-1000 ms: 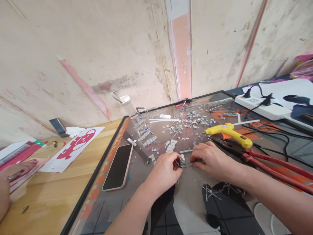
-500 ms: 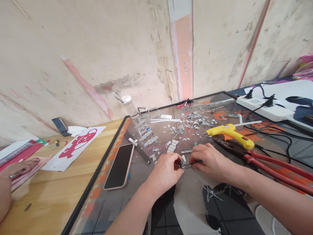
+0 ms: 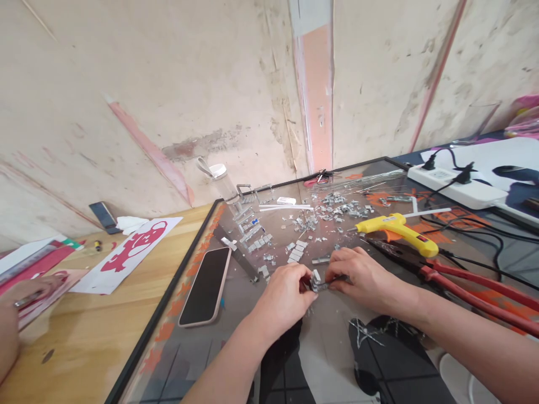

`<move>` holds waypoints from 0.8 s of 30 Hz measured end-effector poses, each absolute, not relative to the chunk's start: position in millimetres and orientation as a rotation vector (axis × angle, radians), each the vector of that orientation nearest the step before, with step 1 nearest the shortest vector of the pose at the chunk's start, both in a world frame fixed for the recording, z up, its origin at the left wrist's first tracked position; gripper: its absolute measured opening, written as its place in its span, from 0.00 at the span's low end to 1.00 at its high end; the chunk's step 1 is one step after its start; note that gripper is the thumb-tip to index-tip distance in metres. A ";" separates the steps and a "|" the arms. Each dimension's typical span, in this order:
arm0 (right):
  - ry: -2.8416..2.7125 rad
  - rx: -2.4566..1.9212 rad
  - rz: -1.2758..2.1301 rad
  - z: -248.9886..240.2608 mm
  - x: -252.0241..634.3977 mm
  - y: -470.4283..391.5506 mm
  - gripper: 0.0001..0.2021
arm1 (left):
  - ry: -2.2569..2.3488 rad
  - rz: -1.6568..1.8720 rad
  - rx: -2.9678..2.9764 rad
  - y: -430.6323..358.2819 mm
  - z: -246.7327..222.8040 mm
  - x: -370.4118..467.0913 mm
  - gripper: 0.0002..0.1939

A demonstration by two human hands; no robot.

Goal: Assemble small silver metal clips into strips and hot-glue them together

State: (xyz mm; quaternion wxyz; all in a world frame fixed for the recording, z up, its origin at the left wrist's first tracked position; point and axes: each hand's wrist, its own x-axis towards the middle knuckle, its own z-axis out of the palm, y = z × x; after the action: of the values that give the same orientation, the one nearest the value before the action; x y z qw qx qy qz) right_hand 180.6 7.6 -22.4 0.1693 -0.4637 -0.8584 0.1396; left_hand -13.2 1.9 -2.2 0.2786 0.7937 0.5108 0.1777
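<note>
Between my two hands, near the middle of the dark glass-topped table, is a small silvery metal piece (image 3: pixel 315 277). My left hand (image 3: pixel 287 292) pinches its left side with thumb and forefinger. My right hand (image 3: pixel 357 276) is closed at its right side, with a thin dark item partly showing under the fingers. A flat metal strip (image 3: pixel 321 260) lies just beyond my fingertips. Farther off lie a group of flat grey pieces (image 3: pixel 297 251) and a scattered pile of metal bits (image 3: pixel 337 205).
A yellow glue gun (image 3: pixel 398 229) and red-handled pliers (image 3: pixel 463 286) lie right. A phone (image 3: pixel 205 287) and a metal bar (image 3: pixel 240 257) lie left, a clear bottle (image 3: pixel 224 184) behind. A power strip (image 3: pixel 457 186) stands back right. Another person's hand (image 3: pixel 31 292) works over paper.
My hands stay almost in place, with the metal piece shifted only slightly between the fingers. At the far left, the other person's hand has moved a little.
</note>
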 end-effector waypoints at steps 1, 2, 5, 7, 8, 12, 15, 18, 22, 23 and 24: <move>-2.437 -1.321 0.395 -22.8 180.5 7.8 0.05 | 1.372 0.477 2.128 1.7 -2.0 -13.4 0.06; -2.436 -1.323 0.397 -23.2 180.4 8.1 0.05 | 1.374 0.474 2.126 1.5 -1.7 -13.6 0.06; -2.433 -1.335 0.407 -24.9 180.3 8.6 0.04 | 1.385 0.462 2.105 1.6 -1.7 -14.3 0.05; -2.432 -1.340 0.410 -25.8 180.3 8.8 0.04 | 1.388 0.463 2.098 2.3 -2.9 -14.9 0.05; -2.432 -1.342 0.411 -26.1 180.2 8.8 0.05 | 1.386 0.465 2.098 2.9 -3.7 -15.3 0.05; -2.422 -1.340 0.427 -26.6 179.6 9.4 0.05 | 1.381 0.467 2.106 4.2 -6.2 -15.8 0.06; -2.413 -1.323 0.438 -27.7 179.7 10.0 0.06 | 1.383 0.460 2.106 3.9 -4.8 -15.1 0.06; -2.420 -1.297 0.449 -29.3 180.6 10.6 0.06 | 1.407 0.455 2.125 3.5 -2.5 -14.8 0.06; -2.443 -1.263 0.450 -29.9 181.2 11.1 0.05 | 1.415 0.433 2.127 4.0 -2.1 -15.9 0.05; -2.446 -1.259 0.450 -29.8 181.1 11.2 0.05 | 1.409 0.428 2.116 4.2 -2.5 -16.2 0.05; -2.446 -1.257 0.451 -29.6 181.0 11.4 0.05 | 1.401 0.425 2.106 4.3 -3.0 -16.6 0.05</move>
State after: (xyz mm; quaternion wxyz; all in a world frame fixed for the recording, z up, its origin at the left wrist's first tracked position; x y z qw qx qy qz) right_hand 181.0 11.4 -29.6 0.1763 -0.4439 -0.8640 0.1592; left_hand -16.6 4.3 -3.0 0.2845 0.7871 0.5238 0.1587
